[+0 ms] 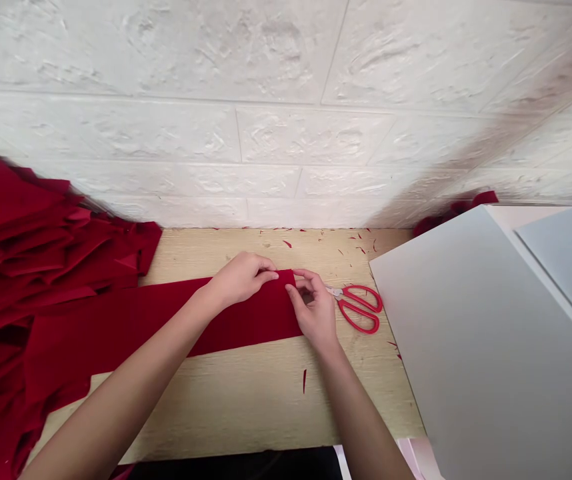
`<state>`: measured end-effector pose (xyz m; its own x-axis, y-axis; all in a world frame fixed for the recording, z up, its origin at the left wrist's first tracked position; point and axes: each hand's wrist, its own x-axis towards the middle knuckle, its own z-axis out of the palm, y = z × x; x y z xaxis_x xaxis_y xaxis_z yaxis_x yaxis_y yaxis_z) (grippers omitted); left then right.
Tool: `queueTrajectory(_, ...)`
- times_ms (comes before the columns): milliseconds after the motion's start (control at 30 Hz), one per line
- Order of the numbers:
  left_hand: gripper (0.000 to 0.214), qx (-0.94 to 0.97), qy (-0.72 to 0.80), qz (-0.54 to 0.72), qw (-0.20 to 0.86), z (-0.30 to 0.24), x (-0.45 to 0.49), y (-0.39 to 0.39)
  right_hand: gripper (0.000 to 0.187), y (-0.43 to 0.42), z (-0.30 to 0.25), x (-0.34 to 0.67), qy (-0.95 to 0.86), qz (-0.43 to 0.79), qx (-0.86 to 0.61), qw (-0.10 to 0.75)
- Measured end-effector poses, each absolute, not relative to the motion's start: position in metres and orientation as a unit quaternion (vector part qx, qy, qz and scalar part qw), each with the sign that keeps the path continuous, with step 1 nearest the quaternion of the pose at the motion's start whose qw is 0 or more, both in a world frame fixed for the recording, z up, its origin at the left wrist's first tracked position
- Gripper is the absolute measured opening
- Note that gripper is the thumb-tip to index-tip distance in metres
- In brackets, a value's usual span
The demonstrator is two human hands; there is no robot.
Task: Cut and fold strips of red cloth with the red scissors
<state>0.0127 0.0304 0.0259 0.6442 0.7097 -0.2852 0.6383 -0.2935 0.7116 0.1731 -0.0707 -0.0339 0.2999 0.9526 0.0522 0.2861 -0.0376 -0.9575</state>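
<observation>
A long strip of red fabric (251,323) lies across the wooden table, running from the heap at the left to its straight right end. My left hand (243,277) pinches the strip's far edge close to its right corner. At that same end, my right hand (316,307) is closed on the fabric's short edge, with the thumb on top and the fingers partly hidden. Just right of my right hand rests a pair of scissors (361,308) with red handles; its blades are mostly hidden behind the hand.
A large heap of red fabric (31,247) fills the left side. To the right stands a white box-like object (471,327), with more red cloth (453,212) behind it. Small red scraps (305,381) dot the wooden table (246,407). A white brick-patterned wall (266,133) rises at the back.
</observation>
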Motion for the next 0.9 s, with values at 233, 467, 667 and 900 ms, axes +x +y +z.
queueTrajectory(233,0.036,0.813,0.422,0.042,0.4,0.022,0.006,0.033,0.019,-0.07,-0.027,0.174,-0.501,0.324,-0.643,0.48)
queueTrajectory(467,0.03,0.799,0.429,0.04,0.42,0.02,0.007,0.032,0.035,-0.071,-0.034,0.174,-0.491,0.324,-0.649,0.483)
queueTrajectory(667,0.035,0.771,0.428,0.053,0.468,0.02,0.009,0.033,0.038,-0.068,-0.039,0.176,-0.467,0.332,-0.65,0.499)
queueTrajectory(900,0.035,0.791,0.422,0.098,0.431,0.017,0.021,0.028,0.034,-0.069,-0.038,0.175,-0.474,0.336,-0.648,0.493)
